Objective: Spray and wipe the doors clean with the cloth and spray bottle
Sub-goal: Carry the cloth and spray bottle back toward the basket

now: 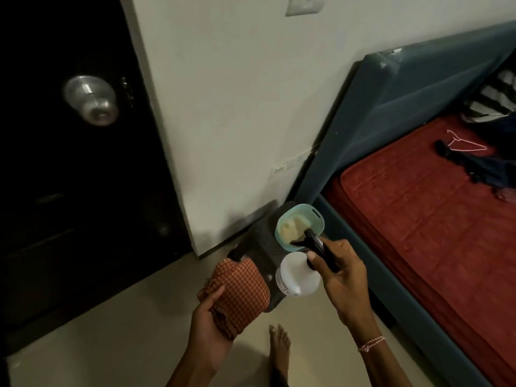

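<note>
A very dark, almost black door (69,191) fills the left side of the view, with a round silver metal knob (90,99) on it. Beside it a plain white wall (237,107) runs to the corner, where a bed stands along the right: a dusty blue upholstered bed frame (405,88) holding a quilted red mattress (432,205). Pale beige floor (125,331) lies below, dimly lit.

In the corner between wall and bed sits a dark grey plastic stool (264,241). On its far end rests a pale teal plastic bowl (315,212) with something cream-coloured inside.

The left hand (208,317) grasps a bunched orange-and-red checked cloth (241,286), low in the middle of the view, over the stool's near left corner. The right hand (342,269) is wrapped around the black trigger head of a white plastic spray bottle (297,273), which hangs at the stool's near right edge, just below the bowl; whether it touches the stool cannot be told.

On the mattress lie a black-and-white striped pillow (491,101), some dark clothing (474,166) and a thin pink wire hanger (463,143). A bare foot (280,344) stands on the floor, and a pink thread bracelet (371,343) circles the right wrist.
</note>
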### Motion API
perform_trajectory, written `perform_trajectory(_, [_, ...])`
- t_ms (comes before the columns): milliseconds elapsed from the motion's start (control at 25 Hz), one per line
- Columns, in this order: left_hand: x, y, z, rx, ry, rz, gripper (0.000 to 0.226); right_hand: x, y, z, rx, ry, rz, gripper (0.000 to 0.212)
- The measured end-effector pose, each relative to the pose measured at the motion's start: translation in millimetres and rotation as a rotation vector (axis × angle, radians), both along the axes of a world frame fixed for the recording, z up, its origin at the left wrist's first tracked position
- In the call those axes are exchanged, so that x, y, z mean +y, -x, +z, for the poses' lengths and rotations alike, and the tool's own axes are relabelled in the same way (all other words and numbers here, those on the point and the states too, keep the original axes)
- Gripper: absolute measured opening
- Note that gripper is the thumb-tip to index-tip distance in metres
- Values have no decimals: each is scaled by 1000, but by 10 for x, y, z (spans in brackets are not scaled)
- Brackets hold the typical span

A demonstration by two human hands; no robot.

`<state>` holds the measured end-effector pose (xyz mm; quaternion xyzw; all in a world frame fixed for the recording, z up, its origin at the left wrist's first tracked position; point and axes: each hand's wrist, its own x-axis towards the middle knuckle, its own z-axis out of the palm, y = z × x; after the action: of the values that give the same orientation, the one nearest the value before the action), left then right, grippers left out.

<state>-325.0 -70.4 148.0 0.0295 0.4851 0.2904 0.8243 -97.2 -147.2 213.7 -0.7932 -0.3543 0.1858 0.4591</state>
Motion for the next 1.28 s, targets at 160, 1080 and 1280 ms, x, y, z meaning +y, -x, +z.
perform_trajectory(160, [170,-1156,-298,23,30,-4,50,326,-1157,-330,15,-63,-190,33])
perform_trajectory(1080, [991,-3519,-2014,118,115,-58,46,1437,-2819,-2736,-44,132,-178,51])
perform_trajectory(1280, [1002,-3471,-2035,158,106,-70,51,1061,-2454,-2644,249,199,-254,7])
